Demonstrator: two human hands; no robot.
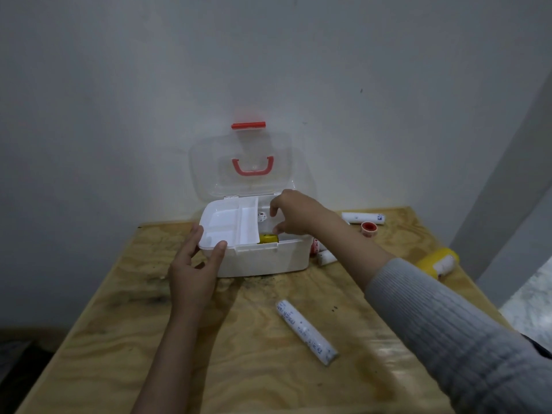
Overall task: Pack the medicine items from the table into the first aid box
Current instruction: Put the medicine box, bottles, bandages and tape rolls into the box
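Observation:
The white first aid box [268, 259] stands open on the wooden table [233, 339], its clear lid [254, 165] leaning against the wall. A white divided tray [230, 225] covers the box's left part. A yellow item [268, 238] and a small white item [262, 216] lie inside. My left hand [194, 270] holds the box's front left corner. My right hand [294, 213] reaches over the open right part, fingers apart, nothing visibly in them. A long white roll [306, 331] lies near the front.
To the right of the box lie another white roll [363, 218], a red tape roll [369, 228], a yellow bottle [437, 262] and small white and red items [322, 253] partly hidden by my forearm. The table's right edge is close behind them.

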